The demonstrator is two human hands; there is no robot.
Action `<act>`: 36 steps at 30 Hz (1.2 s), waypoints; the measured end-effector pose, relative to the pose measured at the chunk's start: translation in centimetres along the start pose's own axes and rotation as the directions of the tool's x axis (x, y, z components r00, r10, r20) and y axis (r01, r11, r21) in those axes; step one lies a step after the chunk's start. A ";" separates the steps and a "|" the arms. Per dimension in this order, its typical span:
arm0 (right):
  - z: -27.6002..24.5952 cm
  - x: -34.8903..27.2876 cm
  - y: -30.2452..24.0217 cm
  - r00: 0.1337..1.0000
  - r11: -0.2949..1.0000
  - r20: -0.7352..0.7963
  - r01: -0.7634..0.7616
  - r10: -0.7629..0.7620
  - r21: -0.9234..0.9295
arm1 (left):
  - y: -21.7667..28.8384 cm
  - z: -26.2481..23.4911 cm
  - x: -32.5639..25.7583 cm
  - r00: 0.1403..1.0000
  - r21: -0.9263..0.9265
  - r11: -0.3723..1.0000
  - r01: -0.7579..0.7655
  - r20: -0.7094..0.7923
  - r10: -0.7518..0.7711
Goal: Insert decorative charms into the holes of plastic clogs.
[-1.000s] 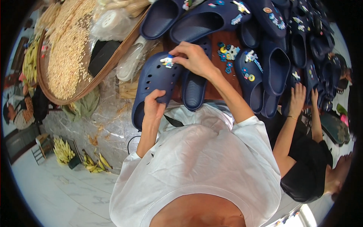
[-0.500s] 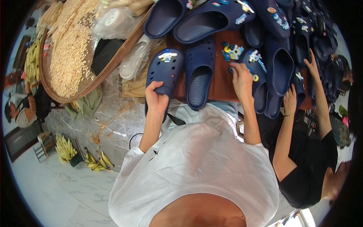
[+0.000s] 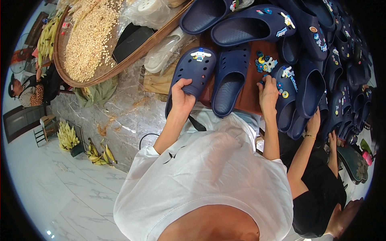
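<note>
My left hand (image 3: 183, 99) grips the heel end of a navy clog (image 3: 196, 71), thumb laid over it. A white cartoon charm (image 3: 200, 54) with blue parts is fixed to that clog's holed upper. My right hand (image 3: 268, 96) is lowered to the brown tabletop with its fingers curled together; whatever they pinch is hidden. Just beyond its fingertips lies a small pile of blue, yellow and white shoe charms (image 3: 265, 63). Between my hands rests a second navy clog (image 3: 230, 82) with bare holes. A charm-decorated clog (image 3: 284, 94) sits right beside my right hand.
Many navy clogs (image 3: 311, 86) crowd the right side. Far left stands a wooden tray (image 3: 60, 60) of pale grains; a bagged white shoe (image 3: 165, 54) is next to it. A co-worker's hand (image 3: 313, 122) reaches among clogs at right. Corn cobs (image 3: 67, 135) lie on the floor.
The view has shifted, so the table things appear further right. My right hand's fingers have come down lower beside the charm pile. The co-worker's farther hand has drawn back nearer.
</note>
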State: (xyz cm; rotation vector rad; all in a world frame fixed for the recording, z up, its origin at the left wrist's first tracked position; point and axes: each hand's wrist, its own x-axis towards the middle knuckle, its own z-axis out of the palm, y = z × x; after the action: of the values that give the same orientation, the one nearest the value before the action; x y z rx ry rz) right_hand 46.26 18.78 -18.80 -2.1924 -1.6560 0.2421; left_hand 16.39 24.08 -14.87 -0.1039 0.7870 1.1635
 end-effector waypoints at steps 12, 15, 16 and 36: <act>-2.8 0.7 -2.2 0.997 0.957 -0.067 -0.011 0.032 0.289 | -1.3 0.8 -1.4 0.998 0.089 0.996 -0.031 -0.053 0.036; -4.2 1.7 -5.3 0.999 0.843 -0.044 0.017 0.008 0.538 | -1.6 1.0 -1.5 0.993 0.132 0.988 -0.083 -0.067 0.093; -3.9 2.0 -6.6 0.999 0.743 -0.026 0.047 -0.039 0.668 | -1.7 0.4 -1.5 0.993 0.135 0.987 -0.090 -0.069 0.100; 0.3 5.8 -16.5 0.921 0.678 0.088 0.212 -0.379 0.704 | -3.5 0.5 -2.5 0.973 0.397 0.890 -0.223 0.029 0.231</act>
State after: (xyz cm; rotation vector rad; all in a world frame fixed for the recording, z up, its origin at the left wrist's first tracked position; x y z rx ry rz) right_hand 33.22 28.15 -12.03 -1.3457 -1.6463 0.8895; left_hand 19.20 20.83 -14.07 0.3258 1.0599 1.1992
